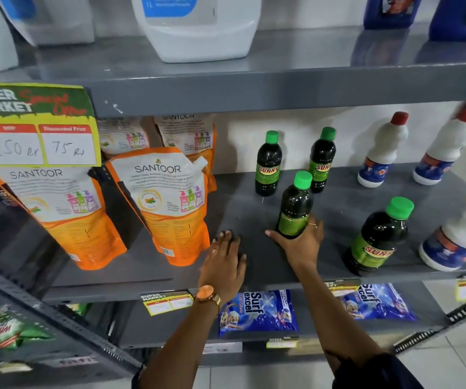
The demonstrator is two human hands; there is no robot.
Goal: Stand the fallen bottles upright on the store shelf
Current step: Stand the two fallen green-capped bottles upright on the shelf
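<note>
The right hand (300, 242) is wrapped around the lower part of a dark bottle (295, 204) with a green cap and a green label, holding it upright with its base at the grey shelf (243, 209); a ring shows on one finger. The left hand (224, 261), just to the left of it, lies palm down with the fingers spread loosely over a dark object I cannot make out; a ring sits on one finger and a watch (208, 296) with an orange face on the wrist. Beyond the right hand stand two more bottles of the same kind, one (267, 164) reading "SUNNY" on its label, the other (321, 160) showing "SUN". To the right of the right hand and nearer the shelf edge stands a fourth bottle (376, 238), also marked "SUNNY". Farther right are white bottles with red caps (383, 150) and blue labels whose writing is too blurred to read. Left of the left hand stand orange and white pouches (167, 203) marked "SANTOOR". Above them hangs a sign (35, 124) reading "SUPER MARKET Special Offer", with "Discounted Price" and handwritten "50 Rs" and "75 Rs". Below both hands, on the lower shelf, lie blue packets (257, 311) marked "Surf excel".
</note>
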